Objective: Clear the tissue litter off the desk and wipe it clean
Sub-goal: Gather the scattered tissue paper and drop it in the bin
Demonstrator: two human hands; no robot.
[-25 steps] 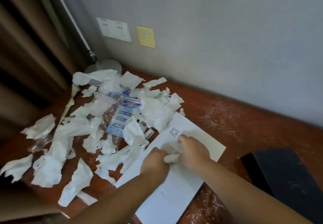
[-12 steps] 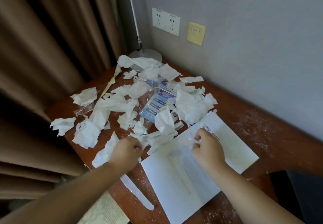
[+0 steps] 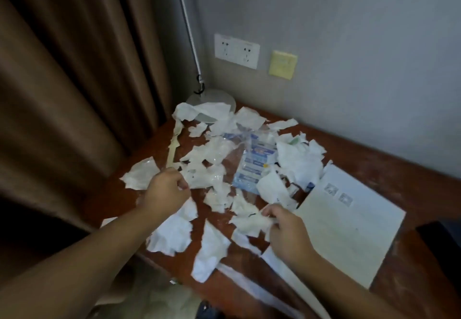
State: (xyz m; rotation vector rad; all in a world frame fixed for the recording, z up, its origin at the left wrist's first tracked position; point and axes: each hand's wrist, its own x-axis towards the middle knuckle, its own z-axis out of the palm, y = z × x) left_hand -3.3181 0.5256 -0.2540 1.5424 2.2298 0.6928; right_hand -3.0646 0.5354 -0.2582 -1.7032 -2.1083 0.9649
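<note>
As right hand (image 3: pixel 287 234) pinches a tissue scrap (image 3: pixel 250 222), left hand (image 3: pixel 166 192) curls nearby, hold unclear.

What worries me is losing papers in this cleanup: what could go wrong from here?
1. The right hand pinches a tissue scrap right beside the white sheet; a broad sweep might crumple or bin that sheet with the litter.
2. The near-edge scraps lie at the desk's front edge; raking could knock them to the floor.
3. The blue wrapper lies half buried among scraps and could be overlooked.
</note>
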